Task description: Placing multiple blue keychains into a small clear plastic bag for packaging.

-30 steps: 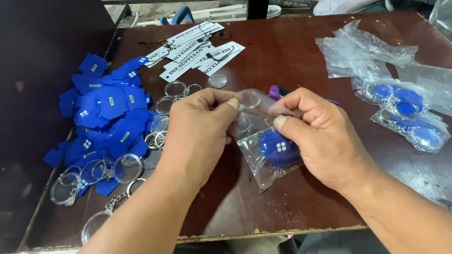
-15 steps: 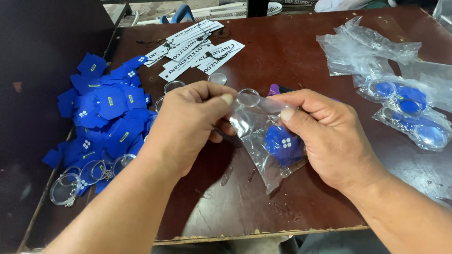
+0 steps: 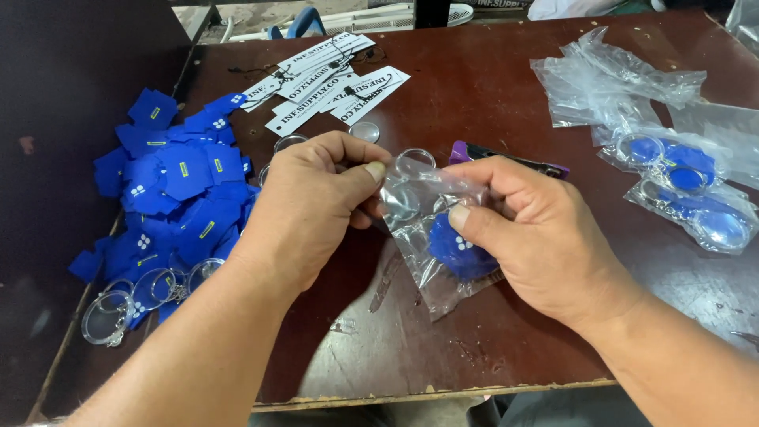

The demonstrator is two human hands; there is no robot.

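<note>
Both hands meet over the middle of the dark red bench (image 3: 490, 95), pinching one small clear plastic bag (image 3: 431, 237) between them. The left hand (image 3: 312, 209) has its grip clenched on the bag's upper left edge, thumb pressed against the film; the fingers curl under and are mostly hidden. The right hand (image 3: 545, 237) grasps the bag's right side with thumb on top, and its other fingers are covered by the bag and the palm. Inside the bag sits one blue disc piece (image 3: 458, 249) with small white marks, partly covered by the right thumb; a clear round dome (image 3: 415, 162) shows at the bag's top edge, hard to tell whether inside or behind.

A purple-handled tool (image 3: 506, 158) lies just behind the right hand, its near end hidden. To the left lies a heap of blue tags (image 3: 178, 190), overlapping too much to count, with a few clear round keyring cases (image 3: 107, 316) at its near edge, some blurred. Further back lie several white printed labels (image 3: 328, 87), roughly six, stacked askew. At the right lie empty clear bags (image 3: 617, 79), crumpled together, and about three filled bags (image 3: 688, 194) holding blue pieces, one cut by the frame edge
</note>
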